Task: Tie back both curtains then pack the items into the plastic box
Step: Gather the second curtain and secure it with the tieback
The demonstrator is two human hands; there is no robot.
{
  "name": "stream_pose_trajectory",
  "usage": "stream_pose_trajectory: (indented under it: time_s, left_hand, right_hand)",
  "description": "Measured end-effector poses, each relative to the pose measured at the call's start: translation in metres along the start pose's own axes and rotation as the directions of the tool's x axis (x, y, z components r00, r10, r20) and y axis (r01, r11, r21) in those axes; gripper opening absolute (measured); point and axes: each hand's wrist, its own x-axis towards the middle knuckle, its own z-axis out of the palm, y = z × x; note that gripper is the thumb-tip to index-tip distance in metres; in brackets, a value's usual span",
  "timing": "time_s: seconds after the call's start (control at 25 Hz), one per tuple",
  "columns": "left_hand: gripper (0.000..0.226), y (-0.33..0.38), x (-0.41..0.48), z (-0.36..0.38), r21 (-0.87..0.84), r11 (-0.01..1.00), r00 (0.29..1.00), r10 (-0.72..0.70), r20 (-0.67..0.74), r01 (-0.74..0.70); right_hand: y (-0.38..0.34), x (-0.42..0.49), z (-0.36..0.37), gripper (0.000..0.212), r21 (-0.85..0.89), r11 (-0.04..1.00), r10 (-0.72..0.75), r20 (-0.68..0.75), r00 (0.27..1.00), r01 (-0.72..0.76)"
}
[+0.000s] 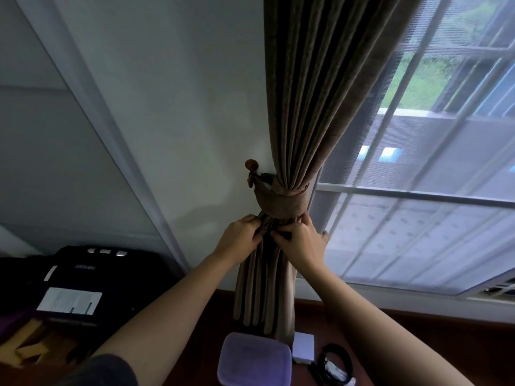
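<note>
A brown curtain (pixel 312 107) hangs gathered beside the window, bound by a matching tieback band (pixel 281 203) looped onto a wooden wall hook (pixel 251 165). Just below the band, my left hand (pixel 241 236) pinches the curtain folds from the left. My right hand (pixel 302 239) grips the folds from the right, fingers reaching up to the band's lower edge. On the floor below lies a plastic box with a purple lid (pixel 255 359), with a small white box (pixel 303 348) and a coiled black cable (pixel 335 363) beside it.
A window with a white frame and mesh screen (pixel 418 190) fills the right side. At the left stands a black case with a white label (pixel 83 285). The floor is dark red-brown wood (pixel 418 338). A white wall (pixel 167 107) lies behind the curtain.
</note>
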Motion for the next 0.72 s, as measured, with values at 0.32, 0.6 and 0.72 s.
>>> stream_pose_trajectory:
  time_s: [0.32,0.6,0.72]
  left_hand:
    - [0.022,0.003,0.000,-0.001,0.080,0.997,1.000,-0.009,-0.003,0.009]
    - [0.016,0.012,0.012,0.000,0.044,0.998,0.997,-0.046,0.059,0.043]
    - [0.024,0.002,-0.012,-0.011,-0.262,0.963,0.991,-0.023,0.135,0.058]
  right_hand:
    - [-0.011,0.005,0.005,0.016,0.058,0.998,0.026,0.000,1.000,-0.026]
    - [0.044,0.006,-0.032,0.006,0.257,0.947,-0.248,0.196,0.949,0.194]
    - [0.050,-0.009,-0.026,0.021,0.436,0.881,-0.193,-0.024,0.981,0.184]
